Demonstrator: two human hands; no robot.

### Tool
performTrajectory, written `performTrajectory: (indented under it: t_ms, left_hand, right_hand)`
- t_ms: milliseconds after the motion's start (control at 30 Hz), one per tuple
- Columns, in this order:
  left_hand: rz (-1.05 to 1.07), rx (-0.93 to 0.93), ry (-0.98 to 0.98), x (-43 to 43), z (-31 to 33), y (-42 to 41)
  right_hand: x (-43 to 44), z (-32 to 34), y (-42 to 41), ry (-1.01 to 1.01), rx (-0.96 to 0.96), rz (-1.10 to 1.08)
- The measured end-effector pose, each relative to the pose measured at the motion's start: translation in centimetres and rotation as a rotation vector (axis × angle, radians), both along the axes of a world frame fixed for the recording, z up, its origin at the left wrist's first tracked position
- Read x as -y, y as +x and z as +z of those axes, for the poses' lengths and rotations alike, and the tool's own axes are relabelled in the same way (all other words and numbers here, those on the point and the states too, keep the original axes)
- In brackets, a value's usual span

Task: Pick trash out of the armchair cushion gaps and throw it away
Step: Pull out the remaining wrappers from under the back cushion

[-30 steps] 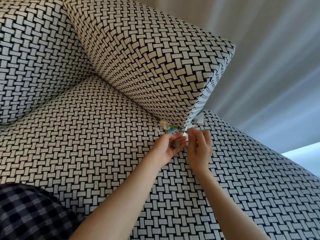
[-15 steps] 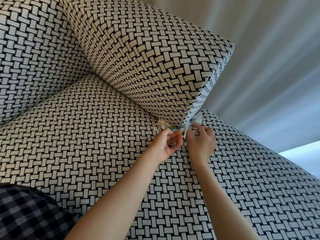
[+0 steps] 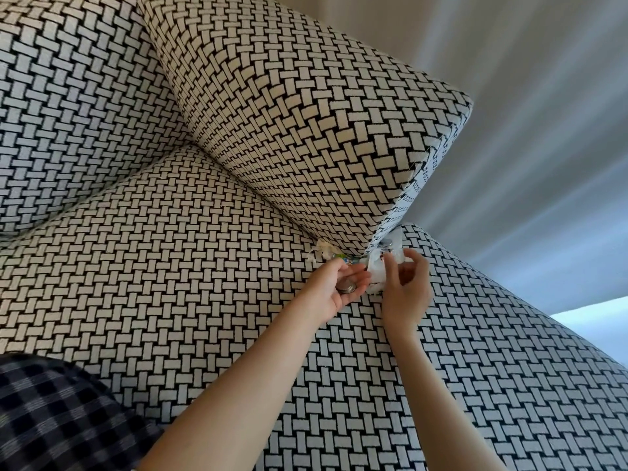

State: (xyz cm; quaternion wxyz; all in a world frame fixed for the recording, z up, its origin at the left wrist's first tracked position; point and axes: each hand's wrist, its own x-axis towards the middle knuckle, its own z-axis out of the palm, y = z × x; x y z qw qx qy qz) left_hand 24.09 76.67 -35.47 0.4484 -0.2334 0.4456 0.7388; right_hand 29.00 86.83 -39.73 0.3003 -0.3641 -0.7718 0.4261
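Observation:
A black-and-white woven armchair fills the view, with its back cushion (image 3: 306, 130) meeting the seat cushion (image 3: 170, 266). At the gap's right end lie crumpled white paper (image 3: 321, 251) and a bit of blue-green wrapper (image 3: 343, 258). My left hand (image 3: 339, 283) is cupped palm up below the gap, holding two round silver pieces like coins (image 3: 346, 287). My right hand (image 3: 404, 287) pinches a white printed wrapper (image 3: 377, 270) drawn out of the gap. A shiny silver item (image 3: 387, 245) sits at the cushion corner above it.
A pale curtain (image 3: 543, 130) hangs behind the chair on the right. A strip of light floor (image 3: 601, 314) shows at the right edge. My dark checked clothing (image 3: 51, 419) fills the lower left corner.
My right hand has pulled the white wrapper out of the gap and lifted it slightly. My left hand opened flatter, showing the coins in its palm.

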Motion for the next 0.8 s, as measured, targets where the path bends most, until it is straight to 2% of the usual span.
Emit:
performTrajectory:
  t_ms: [167,233,300,367,433,467,533,600,700,800]
  left_hand:
    - [0.001,-0.005,-0.060,-0.4,-0.2,-0.3]
    - [0.001,0.021,-0.042,-0.3,-0.4,-0.4]
    - [-0.003,0.013,-0.032,-0.2,-0.5,-0.5]
    - [-0.015,-0.006,-0.003,0.0,-0.5,-0.5]
    - [-0.034,-0.009,0.020,0.1,-0.6,-0.5]
    - [-0.042,-0.013,0.024,0.1,-0.7,-0.5]
    - [-0.055,-0.022,0.033,0.2,-0.7,-0.4]
    - [-0.066,-0.030,0.032,0.4,-0.8,-0.4]
    - [-0.075,-0.030,0.042,0.5,-0.7,-0.3]
    - [-0.065,-0.026,0.034,0.6,-0.5,-0.3]
  right_hand:
    - [0.9,-1.3,0.6,0.494,-0.143,0.331]
    - [0.9,-1.6,0.5,0.568,-0.142,0.404]
    - [0.7,-1.5,0.3,0.475,-0.164,0.372]
    - [0.3,-1.1,-0.2,0.313,-0.192,0.212]
    - [-0.2,-0.7,-1.0,0.144,-0.071,0.042]
    - [-0.4,-0.7,-1.5,0.115,0.068,0.018]
    - [-0.9,-0.9,-2.4,0.209,0.346,0.055]
    - [-1.3,-0.6,-3.2,0.280,0.487,0.087]
    - [-1.6,-0.5,-3.8,0.304,0.576,0.089]
    - [-1.4,-0.5,-3.5,0.310,0.538,0.076]
